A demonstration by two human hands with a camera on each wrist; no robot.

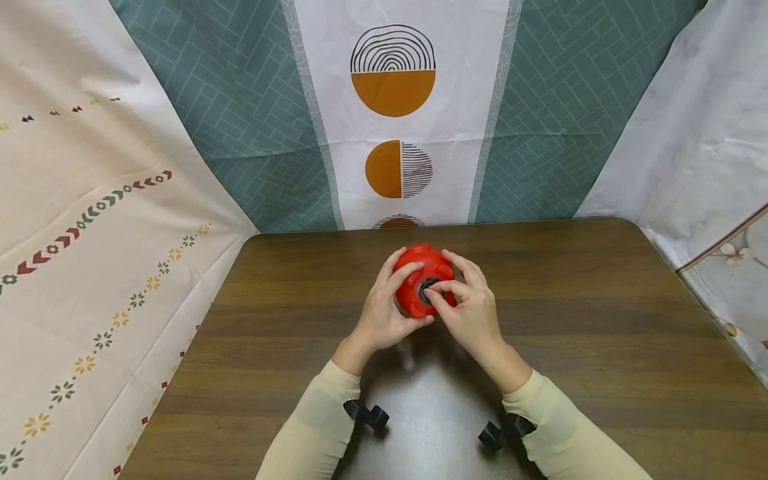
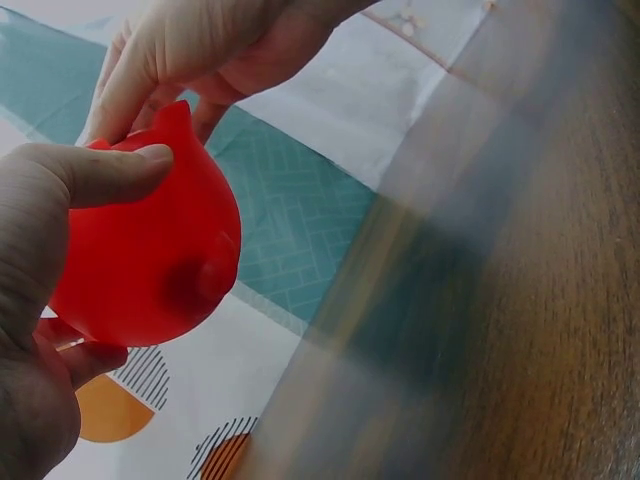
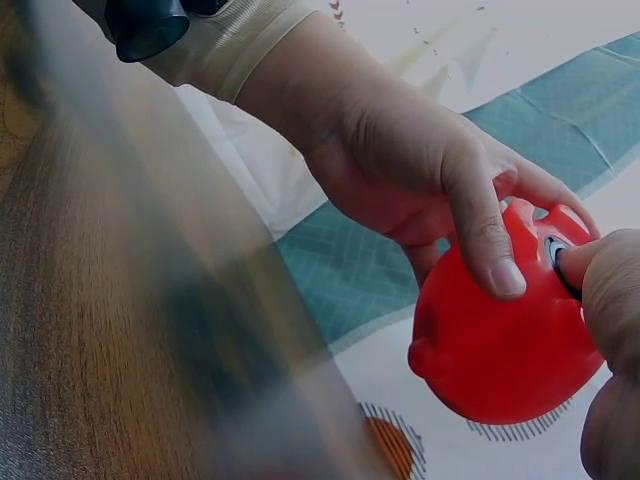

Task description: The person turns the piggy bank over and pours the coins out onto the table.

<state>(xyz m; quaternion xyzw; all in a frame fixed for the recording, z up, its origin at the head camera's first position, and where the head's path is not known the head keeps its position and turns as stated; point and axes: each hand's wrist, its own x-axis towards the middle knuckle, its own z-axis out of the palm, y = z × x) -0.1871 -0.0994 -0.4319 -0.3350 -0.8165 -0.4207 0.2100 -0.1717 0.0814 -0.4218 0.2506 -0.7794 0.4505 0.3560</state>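
Observation:
A glossy red piggy bank (image 1: 423, 261), rounded with stubby knobs, is held above the table, its side with a black round plug (image 1: 425, 291) facing the head camera. My left hand (image 1: 384, 310) grips it from the left; in the left wrist view its thumb (image 2: 125, 172) lies over the red shell (image 2: 150, 260). On the other side, my right hand (image 1: 474, 310) pinches at the plug with thumb and index finger, another finger resting along the bank's upper edge. The right wrist view shows the right thumb (image 3: 608, 285) against the plug's dark rim; the fingertips partly hide the plug.
Beneath the hands stretches a brown wood-grain table (image 1: 288, 320), with a bright glare patch near its front. A teal and white patterned cloth (image 1: 252, 100) hangs behind it. Pale cloths (image 1: 120, 233) hang at both sides. Small black camera mounts (image 1: 367, 415) sit on both wrists.

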